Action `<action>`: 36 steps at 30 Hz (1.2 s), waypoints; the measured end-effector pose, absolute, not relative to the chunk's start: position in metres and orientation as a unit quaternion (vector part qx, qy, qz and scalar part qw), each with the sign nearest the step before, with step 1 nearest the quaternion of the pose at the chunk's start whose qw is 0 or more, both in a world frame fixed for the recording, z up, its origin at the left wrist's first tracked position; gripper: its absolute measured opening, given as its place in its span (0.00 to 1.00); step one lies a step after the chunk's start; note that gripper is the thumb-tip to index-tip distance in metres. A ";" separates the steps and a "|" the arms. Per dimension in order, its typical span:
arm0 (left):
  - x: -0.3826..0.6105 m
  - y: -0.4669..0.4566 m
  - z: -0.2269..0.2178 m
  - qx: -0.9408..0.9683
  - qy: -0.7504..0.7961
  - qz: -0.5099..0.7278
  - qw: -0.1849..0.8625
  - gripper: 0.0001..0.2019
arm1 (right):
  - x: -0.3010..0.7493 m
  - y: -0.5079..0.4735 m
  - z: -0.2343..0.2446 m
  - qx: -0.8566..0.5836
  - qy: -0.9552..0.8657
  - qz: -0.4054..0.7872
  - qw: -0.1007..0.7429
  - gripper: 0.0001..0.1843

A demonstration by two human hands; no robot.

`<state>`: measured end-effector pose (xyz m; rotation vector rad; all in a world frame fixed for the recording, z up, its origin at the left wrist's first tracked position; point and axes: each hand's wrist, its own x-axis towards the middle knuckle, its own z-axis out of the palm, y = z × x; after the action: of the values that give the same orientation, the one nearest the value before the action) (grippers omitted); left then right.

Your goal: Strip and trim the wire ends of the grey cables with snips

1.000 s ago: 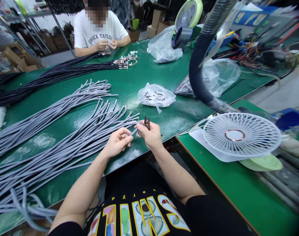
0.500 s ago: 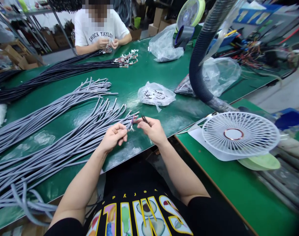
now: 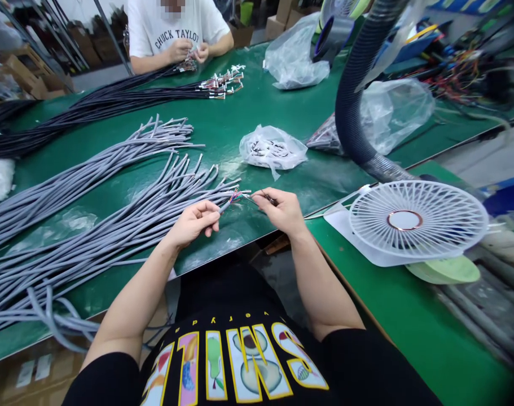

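Note:
My left hand [image 3: 197, 221] is closed round the end of a grey cable [image 3: 226, 207], whose stripped tip points right. Thin coloured wires [image 3: 236, 195] fan out of that tip, red, blue and green among them. Just to the right, my right hand [image 3: 282, 210] is pinched shut, with a small dark tool [image 3: 272, 201] partly hidden in its fingers; its exact kind does not show. A thin strand or tip runs between the right fingertips and the wires. Beside and behind my left hand lie many grey cables [image 3: 125, 225] with their cut ends to the right.
A plastic bag of small black-and-white parts [image 3: 273, 148] lies beyond my hands. Black cables [image 3: 125, 96] with white connectors stretch across the back, where a person in white [image 3: 178, 34] handles wires. A ribbed hose [image 3: 350, 113] and a white fan [image 3: 417, 220] stand at right.
My right hand has moved right, away from the cable tip, and the coloured wires are more spread. The dark tool now sits lower in its fingers. The camera view has tipped down slightly.

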<state>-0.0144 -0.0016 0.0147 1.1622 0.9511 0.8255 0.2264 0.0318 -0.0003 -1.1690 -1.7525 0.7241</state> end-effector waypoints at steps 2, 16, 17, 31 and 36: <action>-0.012 -0.005 0.013 0.561 0.440 0.341 0.612 0.15 | 0.240 0.040 -0.014 -0.546 -0.678 0.264 0.415 0.13; -0.031 -0.015 -0.008 0.804 0.553 0.218 0.033 0.12 | 0.257 0.061 -0.039 -0.580 -0.765 0.039 0.277 0.13; -0.036 -0.013 -0.007 0.798 0.567 0.203 -0.008 0.12 | 0.254 0.057 -0.039 -0.559 -0.781 0.053 0.273 0.12; -0.056 0.040 -0.005 0.752 0.641 0.136 -0.072 0.10 | 0.238 0.058 -0.065 -0.524 -0.773 0.121 0.336 0.09; -0.060 0.004 0.000 0.755 0.629 0.177 -0.058 0.11 | 0.239 0.057 -0.065 -0.519 -0.744 0.153 0.392 0.09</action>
<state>-0.0599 0.0044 -0.0001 2.4628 2.0528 0.5777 0.2386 0.0570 -0.0647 -1.3176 -1.8895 0.3892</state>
